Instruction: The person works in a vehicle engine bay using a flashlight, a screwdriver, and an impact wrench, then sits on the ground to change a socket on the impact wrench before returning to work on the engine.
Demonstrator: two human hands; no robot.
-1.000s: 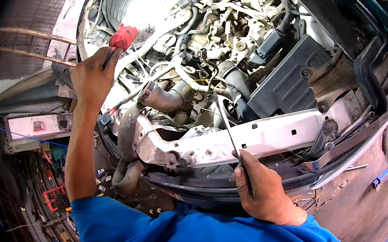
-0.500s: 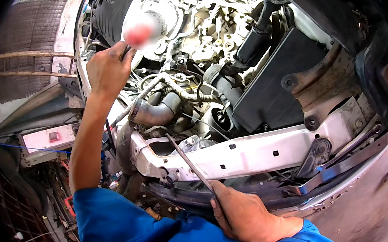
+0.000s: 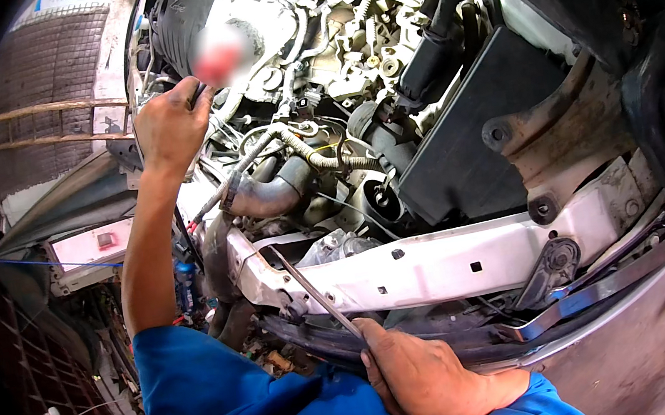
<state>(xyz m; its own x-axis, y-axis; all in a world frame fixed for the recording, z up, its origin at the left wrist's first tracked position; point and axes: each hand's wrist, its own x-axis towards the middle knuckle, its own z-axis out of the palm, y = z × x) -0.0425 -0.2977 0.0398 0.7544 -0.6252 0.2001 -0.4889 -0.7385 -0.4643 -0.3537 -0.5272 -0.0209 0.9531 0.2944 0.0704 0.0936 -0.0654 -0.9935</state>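
Observation:
My left hand (image 3: 173, 129) is raised at the left of the open engine bay, closed round the dark handle of a thing with a blurred red end (image 3: 219, 61). A strong white glow surrounds that end, beside the black ribbed cover (image 3: 188, 15). Low in the middle, my right hand (image 3: 421, 370) grips a long thin metal rod (image 3: 316, 295). The rod slants up and left across the white front crossmember (image 3: 433, 268), its tip at the gap behind it. Whether the tip touches anything, I cannot tell. Behind lies a curved grey hose (image 3: 264, 195).
A flat black panel (image 3: 478, 134) stands right of the hoses, next to a rusty bracket (image 3: 566, 130). The bumper (image 3: 618, 338) runs along the front right. At the left are a white box (image 3: 94, 245) and a wooden ladder-like frame (image 3: 55, 143).
My left hand and the red-ended thing have shifted a little left. The rod's tip has moved left and slightly nearer me, with my right hand a touch lower. The view has shifted slightly.

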